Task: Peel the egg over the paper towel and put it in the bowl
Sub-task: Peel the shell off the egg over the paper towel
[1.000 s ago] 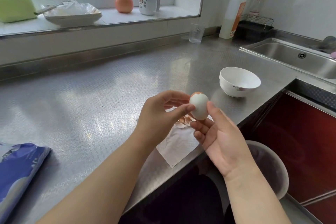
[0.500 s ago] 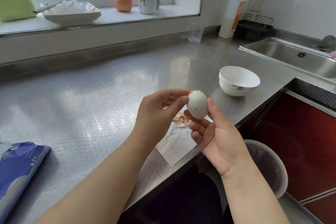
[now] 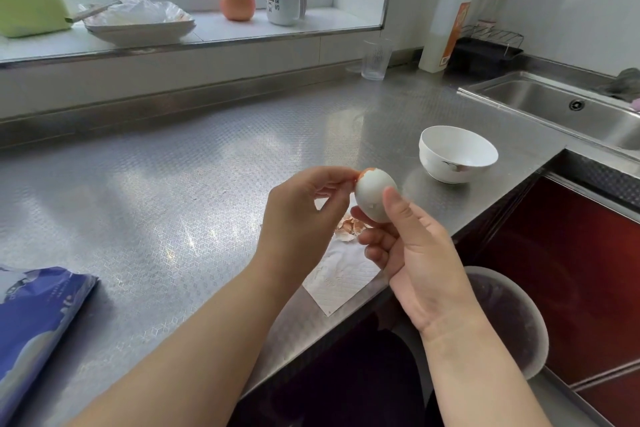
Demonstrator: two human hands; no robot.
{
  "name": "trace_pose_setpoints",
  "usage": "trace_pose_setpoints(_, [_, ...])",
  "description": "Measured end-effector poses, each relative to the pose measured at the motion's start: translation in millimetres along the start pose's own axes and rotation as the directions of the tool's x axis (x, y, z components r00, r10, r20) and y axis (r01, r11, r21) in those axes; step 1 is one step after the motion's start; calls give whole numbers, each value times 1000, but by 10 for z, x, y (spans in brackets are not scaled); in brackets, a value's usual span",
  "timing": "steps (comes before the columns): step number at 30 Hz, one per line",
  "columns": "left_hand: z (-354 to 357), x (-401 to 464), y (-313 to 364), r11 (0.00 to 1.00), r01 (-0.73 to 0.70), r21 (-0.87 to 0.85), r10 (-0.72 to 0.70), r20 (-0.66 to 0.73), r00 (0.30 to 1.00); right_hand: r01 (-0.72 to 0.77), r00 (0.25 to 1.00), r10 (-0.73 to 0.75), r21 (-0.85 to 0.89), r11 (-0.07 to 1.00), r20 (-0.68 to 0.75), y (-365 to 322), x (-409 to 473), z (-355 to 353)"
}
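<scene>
A mostly peeled white egg keeps a small cap of orange-brown shell at its top. My right hand grips the egg from below and the right, thumb on its front. My left hand pinches the shell cap at the egg's upper left with its fingertips. Under both hands a white paper towel lies at the counter's front edge, with shell pieces on it. An empty white bowl stands on the counter to the right, beyond the egg.
The steel counter drops off just behind my right hand, with a round bin below. A sink lies at the right. A glass and a bottle stand at the back. A blue packet lies at the left.
My left fingertips have shifted from the egg's side up to the shell cap at its top. The egg has tilted slightly in my right hand.
</scene>
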State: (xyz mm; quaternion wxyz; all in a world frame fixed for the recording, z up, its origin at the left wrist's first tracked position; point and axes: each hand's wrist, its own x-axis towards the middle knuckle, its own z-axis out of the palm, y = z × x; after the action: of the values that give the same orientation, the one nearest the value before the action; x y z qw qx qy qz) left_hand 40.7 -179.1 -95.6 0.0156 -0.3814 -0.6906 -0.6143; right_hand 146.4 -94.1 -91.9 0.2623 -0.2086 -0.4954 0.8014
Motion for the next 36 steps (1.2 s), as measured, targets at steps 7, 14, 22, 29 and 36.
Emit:
trace_pose_setpoints(7, [15, 1, -44, 988, -96, 124, 96, 9, 995, -143, 990, 144, 171, 975, 4, -8, 32, -7])
trace_pose_setpoints(14, [-34, 20, -114, 943, 46, 330, -85, 105, 991, -180, 984, 174, 192, 965, 46, -56, 76, -102])
trace_pose_setpoints(22, [24, -26, -35, 994, 5, 111, -12, 62, 998, -149, 988, 139, 223, 963, 60, -23, 104, -67])
trace_pose_setpoints(29, [7, -8, -49, 999, -3, 44, 0, 73, 997, -149, 988, 137, 252, 956, 66, 63, 78, 6])
trace_pose_setpoints(36, [29, -15, -55, 999, -53, 3, 53, 7, 999, -139, 990, 130, 259, 956, 51, 41, 33, 26])
